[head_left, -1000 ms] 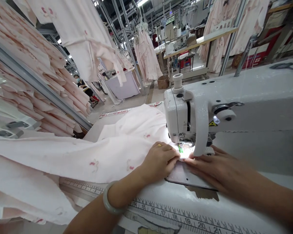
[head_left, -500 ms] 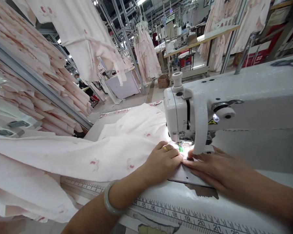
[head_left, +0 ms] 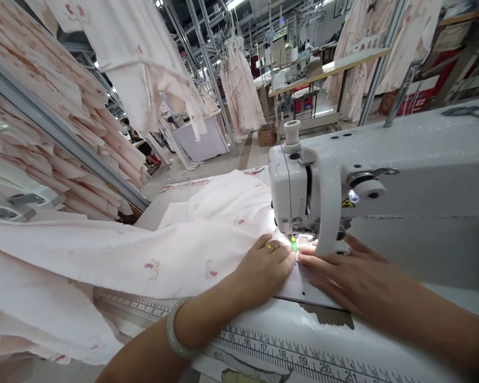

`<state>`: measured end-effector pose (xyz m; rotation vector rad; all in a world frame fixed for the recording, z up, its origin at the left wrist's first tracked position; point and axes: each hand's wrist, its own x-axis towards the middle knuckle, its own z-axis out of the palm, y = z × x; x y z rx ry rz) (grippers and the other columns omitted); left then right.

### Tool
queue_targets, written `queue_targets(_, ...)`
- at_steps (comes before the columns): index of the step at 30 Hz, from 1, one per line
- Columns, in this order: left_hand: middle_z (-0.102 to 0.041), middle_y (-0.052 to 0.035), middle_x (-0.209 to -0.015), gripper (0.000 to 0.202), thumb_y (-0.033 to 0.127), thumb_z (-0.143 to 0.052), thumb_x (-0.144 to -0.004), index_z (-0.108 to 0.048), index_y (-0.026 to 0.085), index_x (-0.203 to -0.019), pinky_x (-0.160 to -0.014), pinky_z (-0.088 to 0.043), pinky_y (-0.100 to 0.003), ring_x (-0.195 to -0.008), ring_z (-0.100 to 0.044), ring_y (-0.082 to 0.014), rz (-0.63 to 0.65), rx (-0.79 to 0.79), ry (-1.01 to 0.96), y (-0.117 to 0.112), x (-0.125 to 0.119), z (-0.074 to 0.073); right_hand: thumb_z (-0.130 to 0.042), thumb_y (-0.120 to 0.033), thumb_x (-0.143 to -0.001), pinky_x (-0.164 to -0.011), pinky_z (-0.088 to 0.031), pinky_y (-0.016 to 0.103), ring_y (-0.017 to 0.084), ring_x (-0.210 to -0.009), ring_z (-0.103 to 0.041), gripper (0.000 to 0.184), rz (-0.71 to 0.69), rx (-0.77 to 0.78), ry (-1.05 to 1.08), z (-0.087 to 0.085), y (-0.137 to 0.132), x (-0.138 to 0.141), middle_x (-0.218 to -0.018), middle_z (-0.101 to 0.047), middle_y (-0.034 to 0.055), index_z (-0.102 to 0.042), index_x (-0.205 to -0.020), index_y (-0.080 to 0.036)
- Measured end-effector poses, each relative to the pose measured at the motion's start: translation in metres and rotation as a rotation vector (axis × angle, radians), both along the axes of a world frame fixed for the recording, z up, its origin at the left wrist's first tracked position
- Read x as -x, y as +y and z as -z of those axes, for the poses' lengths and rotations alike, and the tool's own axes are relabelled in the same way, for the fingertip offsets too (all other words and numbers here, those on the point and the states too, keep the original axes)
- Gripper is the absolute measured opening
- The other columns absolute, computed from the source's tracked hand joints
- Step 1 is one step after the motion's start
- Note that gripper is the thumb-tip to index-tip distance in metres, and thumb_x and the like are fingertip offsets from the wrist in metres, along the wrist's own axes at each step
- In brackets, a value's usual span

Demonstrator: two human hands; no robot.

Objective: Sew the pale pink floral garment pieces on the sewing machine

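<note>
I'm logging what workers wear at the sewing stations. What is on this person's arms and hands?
Both forearms are bare, with no sleeves in view and no gloves. The left wrist carries a smooth, pale grey-green bangle of rounded section. The left hand wears a gold-coloured ring on one finger. The right hand shows no ring, watch or bracelet.

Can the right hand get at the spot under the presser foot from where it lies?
Probably yes: the right hand lies flat beside the presser foot, fingertips almost at it, nothing between. The left hand presses the pink fabric alongside.
</note>
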<state>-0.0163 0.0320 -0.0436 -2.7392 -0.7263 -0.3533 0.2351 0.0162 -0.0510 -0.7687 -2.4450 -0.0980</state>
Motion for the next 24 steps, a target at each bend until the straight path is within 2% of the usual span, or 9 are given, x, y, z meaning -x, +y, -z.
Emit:
queue_targets(2, -0.079, -0.0102, -0.105, 0.031, 0.009, -0.046, -0.105, -0.073, 0.01, -0.122, -0.115, -0.049, -0.042, -0.106, -0.073, -0.0242, -0.003, 0.041, -0.017, 0.001, 0.001, 0.001, -0.038, -0.033, -0.118, -0.106, -0.045, 0.05, 0.024, -0.088, -0.077, 0.031, 0.028, 0.012, 0.012, 0.001, 0.0, -0.002, -0.095, -0.083, -0.0035, -0.067, -0.128, -0.03)
queue_targets(5, -0.079, -0.0115, -0.112, 0.029, 0.01, -0.052, -0.1, -0.071, 0.011, -0.122, -0.119, -0.049, -0.045, -0.115, -0.072, -0.0256, -0.009, 0.149, -0.041, 0.002, 0.002, -0.001, -0.044, -0.037, -0.115, -0.11, -0.046, 0.054, 0.027, -0.102, -0.077, 0.029, 0.035, 0.039, 0.0, 0.002, 0.001, -0.005, -0.106, -0.084, -0.0003, -0.069, -0.129, -0.031)
queue_targets(7, -0.079, -0.0114, -0.115, 0.028, 0.009, -0.054, -0.097, -0.071, 0.014, -0.119, -0.119, -0.05, -0.045, -0.118, -0.071, -0.0257, -0.027, 0.206, -0.028, 0.002, 0.003, -0.003, -0.046, -0.037, -0.115, -0.11, -0.047, 0.057, 0.029, -0.103, -0.078, 0.03, 0.023, 0.044, -0.021, 0.003, 0.002, -0.006, -0.109, -0.084, -0.0003, -0.07, -0.132, -0.032)
queue_targets(10, -0.077, -0.0148, -0.124, 0.029, 0.006, -0.054, -0.094, -0.071, 0.012, -0.117, -0.123, -0.048, -0.046, -0.126, -0.068, -0.0275, -0.042, 0.211, 0.007, 0.003, 0.002, -0.007, -0.045, -0.039, -0.116, -0.111, -0.048, 0.063, 0.032, -0.105, -0.079, 0.033, 0.041, 0.016, -0.036, 0.009, 0.004, -0.009, -0.109, -0.084, 0.0004, -0.068, -0.137, -0.03)
queue_targets(14, -0.072, -0.0193, -0.132, 0.035, 0.004, -0.053, -0.091, -0.069, 0.01, -0.121, -0.122, -0.048, -0.05, -0.135, -0.064, -0.0313, -0.078, 0.21, 0.071, 0.005, -0.001, -0.011, -0.048, -0.046, -0.115, -0.109, -0.05, 0.07, 0.037, -0.112, -0.077, 0.043, 0.1, -0.023, -0.084, 0.024, 0.007, -0.015, -0.117, -0.083, 0.0084, -0.063, -0.149, -0.024)
queue_targets(17, -0.071, -0.0203, -0.134, 0.035, 0.005, -0.054, -0.092, -0.069, 0.01, -0.123, -0.123, -0.048, -0.049, -0.137, -0.063, -0.0316, -0.091, 0.222, 0.084, 0.005, -0.001, -0.013, -0.053, -0.048, -0.113, -0.108, -0.052, 0.07, 0.037, -0.11, -0.078, 0.047, 0.102, 0.008, -0.093, 0.03, 0.009, -0.018, -0.115, -0.082, 0.0096, -0.062, -0.153, -0.025)
queue_targets(20, -0.072, -0.0184, -0.135, 0.032, 0.009, -0.053, -0.098, -0.068, 0.011, -0.126, -0.125, -0.046, -0.047, -0.136, -0.064, -0.03, -0.097, 0.209, 0.074, 0.005, -0.001, -0.012, -0.053, -0.048, -0.113, -0.111, -0.051, 0.07, 0.035, -0.11, -0.077, 0.047, 0.075, 0.035, -0.093, 0.028, 0.011, -0.018, -0.114, -0.082, 0.0084, -0.062, -0.154, -0.025)
queue_targets(24, -0.073, -0.0182, -0.134, 0.032, 0.012, -0.05, -0.103, -0.066, 0.007, -0.131, -0.127, -0.045, -0.045, -0.136, -0.065, -0.0285, -0.096, 0.201, 0.049, 0.006, 0.001, -0.01, -0.052, -0.049, -0.113, -0.099, -0.058, 0.058, 0.03, -0.097, -0.078, 0.037, 0.069, 0.037, -0.053, 0.018, 0.01, -0.018, -0.108, -0.083, 0.0063, -0.069, -0.139, -0.029)
